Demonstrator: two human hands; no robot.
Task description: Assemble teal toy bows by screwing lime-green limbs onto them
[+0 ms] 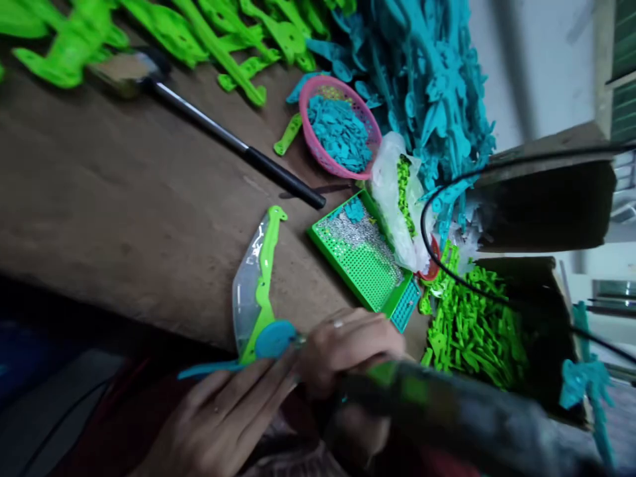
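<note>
My left hand (223, 417) lies with its fingers stretched together along a blue plastic part (275, 339), gripping it by the edge. This part has a round end and sits against a bright green plastic arm (267, 265) with a clear curved panel (244, 291). My right hand (352, 344) is wrapped round a dark power screwdriver (447, 411), whose body is blurred. The screwdriver's front end points at the blue round end; whether its tip touches a screw cannot be made out.
A green perforated tray (368, 278) holds many small screws. Behind it are a pink basket (342, 165) of blue pieces and a plastic bag (390, 199). A hammer (223, 132) lies on the brown table (99, 199). A black cable (457, 281) hangs right, before a box of green parts (472, 331).
</note>
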